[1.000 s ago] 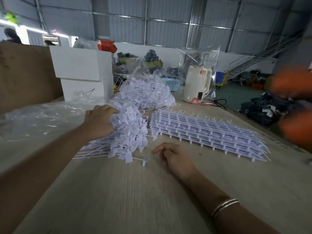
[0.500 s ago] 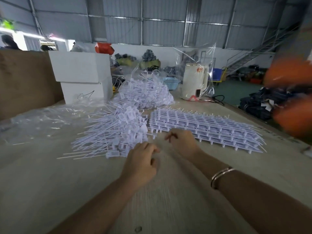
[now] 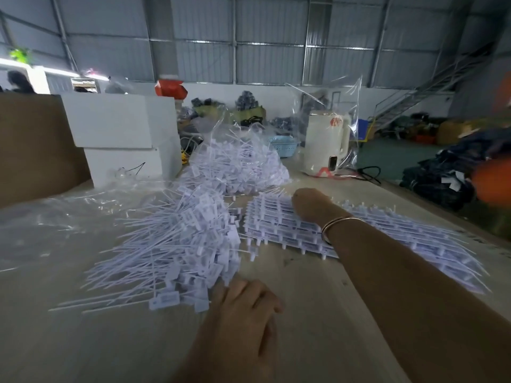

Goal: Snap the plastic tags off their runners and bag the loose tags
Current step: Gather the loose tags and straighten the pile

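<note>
A heap of loose white tags (image 3: 179, 244) with long thin tails lies on the table at centre left. My left hand (image 3: 243, 308) rests flat on the table at the heap's near edge, fingertips touching the nearest tags. To the right lies a flat stack of tags on their runners (image 3: 387, 239). My right hand (image 3: 309, 205), bangle on the wrist, is on top of the stack's far left part. Its fingers bend down out of sight, so any grip is hidden. A second mound of tags (image 3: 237, 167) sits in an open clear bag farther back.
A crumpled clear plastic bag (image 3: 69, 217) spreads over the table's left side. White foam boxes (image 3: 119, 134) and a brown cardboard sheet (image 3: 33, 145) stand at the back left, a white kettle (image 3: 326, 145) and a blue basket (image 3: 284, 145) at the back. Blurred orange shapes (image 3: 495, 186) fill the right edge.
My right hand has moved forward from the stack's near corner onto its top. My left hand has drawn back toward me, to the near edge of the loose heap.
</note>
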Demonstrator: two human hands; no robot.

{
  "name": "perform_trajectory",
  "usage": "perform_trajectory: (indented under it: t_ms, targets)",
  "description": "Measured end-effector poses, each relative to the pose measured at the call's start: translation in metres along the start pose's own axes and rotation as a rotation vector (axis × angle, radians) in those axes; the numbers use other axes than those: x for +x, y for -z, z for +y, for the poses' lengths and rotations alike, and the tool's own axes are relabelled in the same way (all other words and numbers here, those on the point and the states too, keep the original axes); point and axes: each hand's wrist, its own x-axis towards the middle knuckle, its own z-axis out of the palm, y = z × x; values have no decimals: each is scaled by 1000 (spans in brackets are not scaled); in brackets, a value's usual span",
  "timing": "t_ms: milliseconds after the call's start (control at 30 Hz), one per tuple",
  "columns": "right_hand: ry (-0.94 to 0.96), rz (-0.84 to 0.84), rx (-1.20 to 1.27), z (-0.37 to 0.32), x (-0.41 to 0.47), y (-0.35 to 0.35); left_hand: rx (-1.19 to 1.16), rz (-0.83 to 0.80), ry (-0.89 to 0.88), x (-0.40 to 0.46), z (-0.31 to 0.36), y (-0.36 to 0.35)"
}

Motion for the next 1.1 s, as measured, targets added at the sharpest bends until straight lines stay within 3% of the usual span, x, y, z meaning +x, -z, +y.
perform_trajectory:
  t_ms: [233,433,533,667,733,867,933,1000,1100]
  targets:
    - [99,-10,-8,14,31,5,27,47,-38,1,-7,-10]
    - [206,-50,134,23,33,6,43,27,-52,1,-7,-9]
    - [221,80,226,24,34,10,31,29,-40,0,-7,-8]
    - [282,435,222,22,24,32,19,-16,-18,-1,-5,-7]
    - [322,546,111,19,17,47,17,-35,-12,-1,-3,-4]
    - [548,583,-228,3,-7,65,25,-35,-2,-1,-1,-2]
    - [655,579,-260,-14,-29,68,-84,-10,60,-2,-3,0]
    - [744,550,-252,-32,-59,66,-367,56,238,-1,-3,9]
    - [858,533,-262,-50,-110,55,-830,332,581,5,-2,31]
